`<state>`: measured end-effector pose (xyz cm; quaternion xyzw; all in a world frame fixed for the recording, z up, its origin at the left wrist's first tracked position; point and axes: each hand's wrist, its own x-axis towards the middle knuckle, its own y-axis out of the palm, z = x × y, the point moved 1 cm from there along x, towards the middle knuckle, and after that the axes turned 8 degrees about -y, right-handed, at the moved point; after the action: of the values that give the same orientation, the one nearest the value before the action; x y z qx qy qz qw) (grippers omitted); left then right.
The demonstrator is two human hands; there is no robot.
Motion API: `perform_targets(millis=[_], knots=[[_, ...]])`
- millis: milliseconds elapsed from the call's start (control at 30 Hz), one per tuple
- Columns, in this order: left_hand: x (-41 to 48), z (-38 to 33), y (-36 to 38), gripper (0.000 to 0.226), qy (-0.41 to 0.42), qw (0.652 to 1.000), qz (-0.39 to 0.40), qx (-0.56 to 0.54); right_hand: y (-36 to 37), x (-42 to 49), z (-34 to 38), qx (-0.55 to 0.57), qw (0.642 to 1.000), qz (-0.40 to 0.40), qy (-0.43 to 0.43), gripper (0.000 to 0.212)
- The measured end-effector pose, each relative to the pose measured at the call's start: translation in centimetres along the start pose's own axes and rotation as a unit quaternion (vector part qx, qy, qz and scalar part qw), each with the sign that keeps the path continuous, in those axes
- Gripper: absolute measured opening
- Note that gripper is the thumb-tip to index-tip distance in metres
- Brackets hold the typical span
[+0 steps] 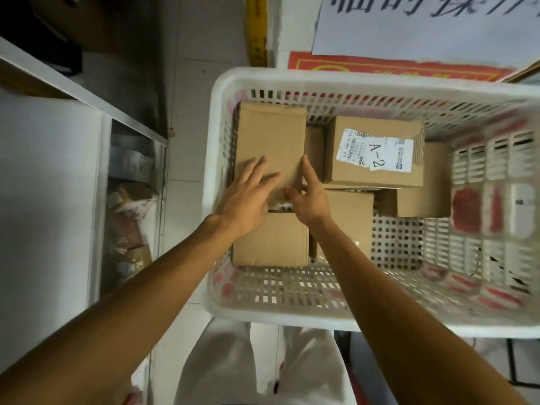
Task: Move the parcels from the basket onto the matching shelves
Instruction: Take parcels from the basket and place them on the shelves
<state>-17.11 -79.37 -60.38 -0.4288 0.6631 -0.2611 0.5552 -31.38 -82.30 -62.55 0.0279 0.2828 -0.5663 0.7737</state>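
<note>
A white perforated plastic basket (280, 308) holds several brown cardboard parcels. A plain parcel (270, 135) lies at the basket's far left. My left hand (248, 197) rests flat on its near end with fingers spread. My right hand (308, 197) touches the same parcel's near right edge, fingers along its side and thumb at the near end. To the right sits a parcel with a white label reading A-2 (375, 152). Another plain parcel (271, 239) lies under my wrists, and two more (423, 185) are partly hidden beneath.
White metal shelves (87, 100) stand at the left, their lower level holding bagged parcels (128, 206). Behind the basket are a white sheet with large writing (423, 24) and a red poster (394, 67). Tiled floor runs between shelf and basket.
</note>
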Motion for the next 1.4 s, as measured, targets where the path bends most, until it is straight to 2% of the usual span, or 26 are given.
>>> perform_targets(millis=[133,233,333,467,567,633,767,933,1100,1267,1400], knots=[[-1.6,-1.0,-2.7,0.042,0.026,0.992,0.103,-0.071,-1.0,-1.7,3.0,-0.076,0.996,0.001,0.036,0.059],[-3.4,-1.5,-6.2,0.043,0.068,0.986,0.126,-0.084,-2.1,-4.4,5.7,-0.152,0.987,0.043,0.008,0.064],[-5.1,-0.7,-10.7,0.042,0.067,0.991,0.074,-0.094,-3.9,-6.0,9.0,-0.267,0.959,0.088,-0.018,0.072],[-9.0,-0.7,-17.6,0.042,0.057,0.993,0.030,-0.095,-6.0,-7.8,15.0,-0.349,0.923,0.126,-0.100,0.068],[-12.7,0.0,-23.4,0.043,0.033,0.991,-0.069,-0.106,-6.5,-8.1,21.6,-0.343,0.911,0.104,-0.202,0.071],[-18.5,0.8,-26.1,0.053,-0.034,0.981,-0.159,-0.109,-6.1,-10.6,27.0,-0.344,0.877,0.152,-0.300,0.078],[-23.8,2.5,-28.2,0.063,-0.092,0.970,-0.180,-0.136,-5.0,-12.6,31.4,-0.286,0.867,0.166,-0.373,0.072],[-37.0,5.0,-29.0,0.064,-0.215,0.916,-0.271,-0.205,1.1,-19.0,37.3,-0.220,0.811,0.276,-0.467,0.057],[-51.0,6.9,-26.7,0.059,-0.302,0.841,-0.364,-0.262,10.1,-28.6,40.1,-0.169,0.755,0.404,-0.488,0.064],[-64.6,7.4,-23.4,0.055,-0.396,0.781,-0.432,-0.215,17.6,-39.8,42.2,-0.166,0.666,0.468,-0.557,0.062],[-75.0,6.9,-20.8,0.053,-0.461,0.740,-0.451,-0.191,22.5,-49.2,43.0,-0.162,0.598,0.512,-0.595,0.060]])
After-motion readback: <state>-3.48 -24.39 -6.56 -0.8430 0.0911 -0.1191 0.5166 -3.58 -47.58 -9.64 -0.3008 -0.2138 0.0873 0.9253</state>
